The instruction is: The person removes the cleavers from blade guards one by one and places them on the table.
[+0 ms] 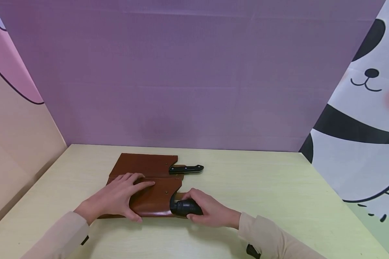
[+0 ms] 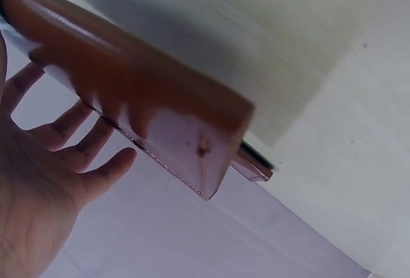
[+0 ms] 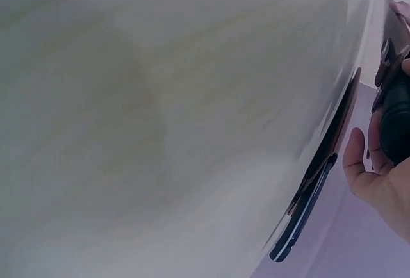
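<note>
The brown case (image 1: 149, 165) hides all but the handle of the knife (image 1: 188, 169) toward the far edge of the worktop (image 1: 278, 190). The left hand (image 1: 118, 196) covers part of it, the right hand (image 1: 210, 210) one end of the thick black handle (image 1: 187, 207). The near edge is cut off.

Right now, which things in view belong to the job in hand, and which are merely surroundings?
Job:
near brown panel, under the left hand
thick black handle, gripped by the right hand
probably the far brown panel and slim black handle

Surroundings:
table
purple backdrop
panda picture
</note>
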`<state>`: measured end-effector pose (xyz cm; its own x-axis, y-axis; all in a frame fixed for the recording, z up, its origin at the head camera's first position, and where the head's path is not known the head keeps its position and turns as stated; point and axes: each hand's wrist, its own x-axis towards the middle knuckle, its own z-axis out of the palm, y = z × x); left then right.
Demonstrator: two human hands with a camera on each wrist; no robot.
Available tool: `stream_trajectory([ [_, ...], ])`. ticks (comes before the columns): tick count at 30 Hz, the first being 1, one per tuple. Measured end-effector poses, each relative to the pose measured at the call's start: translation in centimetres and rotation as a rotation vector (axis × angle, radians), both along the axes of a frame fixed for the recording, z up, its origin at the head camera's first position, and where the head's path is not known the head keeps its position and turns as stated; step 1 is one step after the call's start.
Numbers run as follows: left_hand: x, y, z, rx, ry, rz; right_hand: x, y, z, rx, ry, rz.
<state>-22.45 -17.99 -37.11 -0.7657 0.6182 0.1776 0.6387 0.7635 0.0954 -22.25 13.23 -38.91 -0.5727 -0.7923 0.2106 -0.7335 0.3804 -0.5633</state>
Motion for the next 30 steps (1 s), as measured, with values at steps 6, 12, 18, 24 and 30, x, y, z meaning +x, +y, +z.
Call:
stream_trajectory([
  [6,0.1,-0.1,-0.1,0.004,-0.008,0.001,0.3,0.2,0.1,0.008,0.001,-0.006],
  [12,0.1,-0.5,-0.3,-0.006,-0.017,0.019,0.5,0.5,0.2,0.010,0.010,-0.005],
  [18,0.3,-0.5,-0.3,0.003,-0.010,0.004,0.5,0.7,0.1,0.013,0.006,-0.001],
  [24,0.3,-0.4,-0.2,0.008,-0.006,0.007,0.4,0.9,-0.1,0.002,0.031,0.001],
  [30,0.3,-0.4,-0.2,0.009,-0.002,0.013,0.4,1.0,-0.2,-0.011,0.085,0.010],
])
